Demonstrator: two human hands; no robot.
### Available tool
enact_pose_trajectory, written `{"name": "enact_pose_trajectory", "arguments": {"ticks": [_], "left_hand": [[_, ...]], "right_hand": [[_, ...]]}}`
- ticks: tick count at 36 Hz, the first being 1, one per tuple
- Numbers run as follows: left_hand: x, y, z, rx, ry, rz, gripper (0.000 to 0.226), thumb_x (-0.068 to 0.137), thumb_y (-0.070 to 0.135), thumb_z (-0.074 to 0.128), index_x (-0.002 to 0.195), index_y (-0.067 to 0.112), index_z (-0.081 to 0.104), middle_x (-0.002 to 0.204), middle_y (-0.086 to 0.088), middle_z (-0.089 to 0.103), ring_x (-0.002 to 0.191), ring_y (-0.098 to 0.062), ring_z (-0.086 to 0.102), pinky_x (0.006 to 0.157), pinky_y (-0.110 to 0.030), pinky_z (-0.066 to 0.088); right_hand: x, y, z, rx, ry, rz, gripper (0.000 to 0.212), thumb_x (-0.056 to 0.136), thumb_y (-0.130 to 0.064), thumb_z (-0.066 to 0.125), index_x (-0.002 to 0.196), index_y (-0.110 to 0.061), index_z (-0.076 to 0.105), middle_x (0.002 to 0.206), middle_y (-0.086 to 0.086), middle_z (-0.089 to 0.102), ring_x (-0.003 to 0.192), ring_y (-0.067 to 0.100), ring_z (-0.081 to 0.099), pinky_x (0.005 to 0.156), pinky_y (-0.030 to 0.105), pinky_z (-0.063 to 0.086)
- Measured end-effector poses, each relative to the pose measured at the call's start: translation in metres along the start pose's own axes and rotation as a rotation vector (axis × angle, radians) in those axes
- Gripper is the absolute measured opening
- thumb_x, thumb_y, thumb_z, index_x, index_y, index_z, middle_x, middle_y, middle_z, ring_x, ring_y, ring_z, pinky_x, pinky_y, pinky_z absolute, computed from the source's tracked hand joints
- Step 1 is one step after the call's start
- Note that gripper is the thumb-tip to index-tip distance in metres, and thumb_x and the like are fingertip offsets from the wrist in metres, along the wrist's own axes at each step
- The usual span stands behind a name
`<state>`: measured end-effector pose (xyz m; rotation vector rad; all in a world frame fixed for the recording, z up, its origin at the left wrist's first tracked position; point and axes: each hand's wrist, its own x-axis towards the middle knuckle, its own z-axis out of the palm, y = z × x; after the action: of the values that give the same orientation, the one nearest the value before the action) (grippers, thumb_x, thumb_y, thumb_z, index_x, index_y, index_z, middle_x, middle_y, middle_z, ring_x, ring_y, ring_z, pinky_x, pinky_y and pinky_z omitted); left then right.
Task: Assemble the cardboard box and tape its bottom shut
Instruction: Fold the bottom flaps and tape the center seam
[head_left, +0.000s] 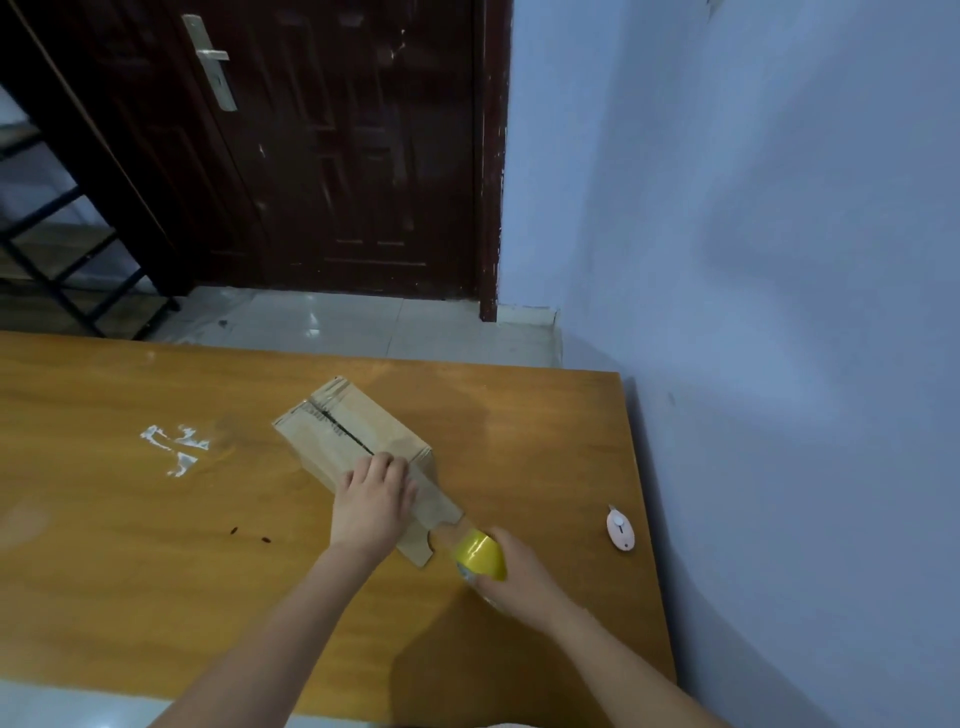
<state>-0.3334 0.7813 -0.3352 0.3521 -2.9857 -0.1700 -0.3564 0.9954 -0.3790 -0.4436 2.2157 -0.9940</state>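
Observation:
A small cardboard box (345, 428) lies upside down on the wooden table (130, 519), its bottom flaps folded in with a dark seam running along the middle. My left hand (371, 501) presses down on the near end of the box, fingers over the seam. My right hand (511, 577) grips a yellow tape roll (480, 555) just off the box's near corner. A short stretch of clear tape runs from the roll toward the box's hanging flap (434, 519).
A small pink utility cutter (620, 528) lies near the table's right edge. Scraps of clear tape (174, 447) are stuck to the tabletop at left. A blue wall borders the right side; a dark door and a metal shelf stand beyond the table.

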Motion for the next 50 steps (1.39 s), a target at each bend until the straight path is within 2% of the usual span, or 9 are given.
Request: {"name": "enact_pose_trajectory", "arguments": {"ticks": [3,8,20,25,29,36,39,44,50], "left_hand": [[-0.014,0.004,-0.001,0.053,-0.022,-0.032,0.055,0.094,0.05,0.037,0.125,0.009,0.058,0.123,-0.008,0.059,0.115,-0.029,0.054,0.097,-0.045,0.04],[-0.025,0.01,0.008,0.082,-0.153,-0.071,0.079,0.09,0.065,0.026,0.151,0.015,0.012,0.156,-0.002,0.02,0.144,-0.022,0.012,0.116,-0.043,0.003],[-0.031,0.035,0.015,0.05,-0.26,-0.177,0.133,0.06,0.091,0.039,0.146,0.009,-0.02,0.156,-0.015,-0.018,0.142,-0.031,-0.021,0.113,-0.05,-0.012],[-0.033,0.04,0.017,0.029,-0.254,-0.194,0.139,0.053,0.094,0.042,0.137,0.014,-0.036,0.153,-0.018,-0.025,0.138,-0.033,-0.032,0.111,-0.05,-0.017],[-0.035,0.039,0.017,-0.007,-0.245,-0.229,0.146,0.049,0.094,0.044,0.136,0.007,-0.035,0.153,-0.016,-0.028,0.137,-0.028,-0.033,0.114,-0.045,-0.017],[-0.033,0.04,0.015,0.03,-0.27,-0.246,0.147,0.047,0.097,0.039,0.133,0.007,-0.039,0.154,-0.015,-0.025,0.139,-0.028,-0.03,0.113,-0.045,-0.017],[-0.033,0.04,0.013,0.029,-0.283,-0.248,0.146,0.047,0.097,0.039,0.133,0.008,-0.039,0.153,-0.014,-0.027,0.137,-0.026,-0.034,0.113,-0.045,-0.018],[-0.033,0.042,0.011,0.019,-0.304,-0.25,0.146,0.046,0.096,0.04,0.134,0.009,-0.038,0.153,-0.014,-0.028,0.132,-0.023,-0.04,0.11,-0.045,-0.022],[-0.033,0.04,0.009,0.015,-0.318,-0.254,0.146,0.045,0.097,0.039,0.135,0.012,-0.038,0.154,-0.01,-0.028,0.132,-0.02,-0.04,0.109,-0.043,-0.024]], "right_hand": [[-0.005,0.01,-0.001,0.056,0.01,0.005,0.061,0.079,-0.039,0.065,0.133,-0.027,0.041,0.126,-0.006,0.051,0.115,0.009,0.049,0.094,0.025,0.041],[-0.01,0.013,-0.001,0.14,-0.006,0.013,0.046,0.081,-0.036,0.068,0.12,-0.037,0.046,0.113,-0.014,0.057,0.104,0.001,0.054,0.085,0.017,0.044],[-0.003,0.007,0.008,0.15,0.007,0.015,0.041,0.077,-0.034,0.069,0.116,-0.029,0.056,0.105,-0.005,0.063,0.094,0.009,0.059,0.08,0.023,0.045],[-0.008,0.012,0.007,0.187,0.002,0.008,0.047,0.077,-0.037,0.07,0.121,-0.032,0.054,0.109,-0.007,0.064,0.097,0.008,0.061,0.083,0.022,0.048],[-0.011,0.013,0.005,0.192,-0.014,0.006,0.054,0.079,-0.037,0.07,0.129,-0.031,0.05,0.11,-0.012,0.062,0.098,0.003,0.058,0.075,0.008,0.044],[-0.014,0.02,-0.002,0.192,-0.088,0.025,0.053,0.083,-0.044,0.065,0.131,-0.03,0.046,0.114,-0.014,0.056,0.097,-0.005,0.054,0.077,0.009,0.043],[-0.014,0.032,-0.019,0.226,0.131,0.094,0.05,0.089,-0.04,0.059,0.133,-0.022,0.046,0.123,-0.004,0.052,0.108,0.006,0.051,0.09,0.02,0.042],[-0.01,0.068,-0.067,0.025,0.65,0.324,0.038,0.089,-0.021,0.058,0.122,-0.002,0.052,0.123,0.015,0.05,0.108,0.029,0.052,0.085,0.037,0.047],[0.001,0.099,-0.092,-0.161,0.627,0.492,0.056,0.09,-0.044,0.053,0.121,0.003,0.045,0.124,0.022,0.045,0.113,0.038,0.045,0.082,0.042,0.044]]}}
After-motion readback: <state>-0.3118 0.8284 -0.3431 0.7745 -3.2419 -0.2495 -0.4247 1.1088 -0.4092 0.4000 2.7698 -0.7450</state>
